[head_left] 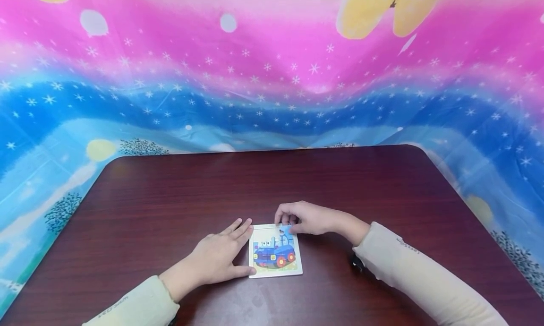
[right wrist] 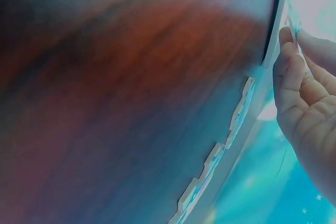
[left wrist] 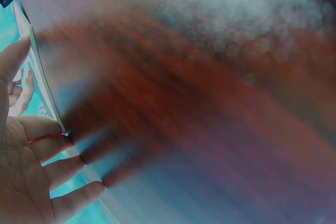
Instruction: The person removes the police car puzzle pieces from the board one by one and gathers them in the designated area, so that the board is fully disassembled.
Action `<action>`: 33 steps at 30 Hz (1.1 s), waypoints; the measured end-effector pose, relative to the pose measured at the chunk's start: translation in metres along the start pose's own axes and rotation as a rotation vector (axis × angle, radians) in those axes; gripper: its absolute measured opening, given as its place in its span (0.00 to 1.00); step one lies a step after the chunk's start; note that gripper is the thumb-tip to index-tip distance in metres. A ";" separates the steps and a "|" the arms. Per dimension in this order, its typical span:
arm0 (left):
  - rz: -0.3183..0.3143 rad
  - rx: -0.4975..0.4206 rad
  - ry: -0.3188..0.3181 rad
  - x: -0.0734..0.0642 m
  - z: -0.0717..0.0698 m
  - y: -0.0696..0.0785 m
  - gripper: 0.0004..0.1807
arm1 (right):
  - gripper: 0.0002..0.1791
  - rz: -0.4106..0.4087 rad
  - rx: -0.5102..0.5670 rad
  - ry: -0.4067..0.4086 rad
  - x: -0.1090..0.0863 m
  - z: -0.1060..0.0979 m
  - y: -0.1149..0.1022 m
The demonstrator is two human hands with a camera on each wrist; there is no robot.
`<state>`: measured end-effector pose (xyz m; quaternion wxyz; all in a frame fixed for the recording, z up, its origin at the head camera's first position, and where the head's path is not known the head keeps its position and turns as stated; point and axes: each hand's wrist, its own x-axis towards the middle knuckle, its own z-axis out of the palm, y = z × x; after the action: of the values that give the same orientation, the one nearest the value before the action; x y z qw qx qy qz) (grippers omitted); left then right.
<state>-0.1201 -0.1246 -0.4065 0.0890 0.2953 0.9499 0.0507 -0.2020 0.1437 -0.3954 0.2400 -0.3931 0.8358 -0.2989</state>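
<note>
A square jigsaw puzzle [head_left: 276, 253] in a pale frame lies on the table and shows a blue cartoon truck with red wheels. Bare white backing shows at its upper left. My left hand [head_left: 214, 257] rests along the left edge, fingers extended, with the thumb at the lower corner and fingertips by the upper one. Over the upper right corner, my right hand [head_left: 312, 218] pinches a thin puzzle piece [right wrist: 294, 22] between thumb and fingertips, seen edge-on in the right wrist view. The right fingers partly cover that corner.
Thin pieces with notched edges [right wrist: 210, 163] lie on the table near the right hand in the right wrist view. The dark red wooden table [head_left: 212, 189] has rounded far corners. A pink and blue patterned cloth [head_left: 272, 80] hangs behind it and along the sides.
</note>
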 end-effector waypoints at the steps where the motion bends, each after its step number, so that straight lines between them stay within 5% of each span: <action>1: 0.002 0.002 0.004 0.000 0.000 0.000 0.52 | 0.14 0.000 0.008 0.007 0.000 -0.001 0.000; 10: 0.016 0.021 0.019 0.001 0.000 0.000 0.51 | 0.08 -0.031 0.062 0.026 -0.003 -0.008 -0.001; 33: 0.016 0.019 0.013 -0.001 -0.001 0.001 0.51 | 0.06 0.048 0.154 0.190 -0.041 -0.032 0.014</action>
<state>-0.1193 -0.1246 -0.4056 0.0797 0.3036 0.9485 0.0440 -0.2062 0.1935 -0.3752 0.1962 -0.3233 0.8385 -0.3923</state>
